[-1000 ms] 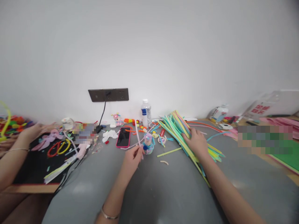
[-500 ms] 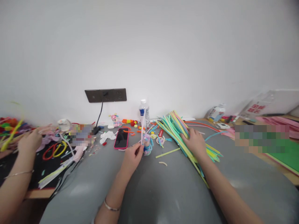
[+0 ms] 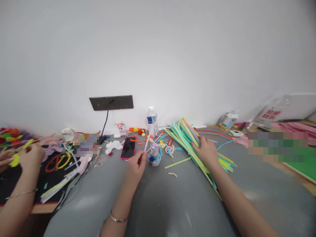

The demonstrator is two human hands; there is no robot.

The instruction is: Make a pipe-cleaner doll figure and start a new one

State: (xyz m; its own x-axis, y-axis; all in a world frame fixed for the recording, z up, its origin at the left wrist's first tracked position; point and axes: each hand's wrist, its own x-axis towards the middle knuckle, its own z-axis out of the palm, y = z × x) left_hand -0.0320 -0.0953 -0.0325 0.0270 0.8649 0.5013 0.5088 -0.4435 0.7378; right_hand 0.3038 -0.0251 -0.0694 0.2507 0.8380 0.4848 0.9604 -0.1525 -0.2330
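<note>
My left hand is closed in a pinch on a pale pink pipe cleaner, which stands up slanting to the right. Just right of those fingers is a small pipe-cleaner figure in lilac and blue, upright on the grey table. My right hand lies over a large bundle of pipe cleaners in yellow, green, blue and pink, its fingers curled on the strands. A single yellow-green pipe cleaner and a short cream piece lie between my hands.
A phone, crumpled white tissue, water bottle and pink toy figure stand or lie behind. Another person's hands work with a yellow piece at the left table. A white bottle leans at right.
My left hand has drawn slightly left and down, and its pink pipe cleaner now tilts more. The other person's hands have come together around the yellow piece. My right hand stays put.
</note>
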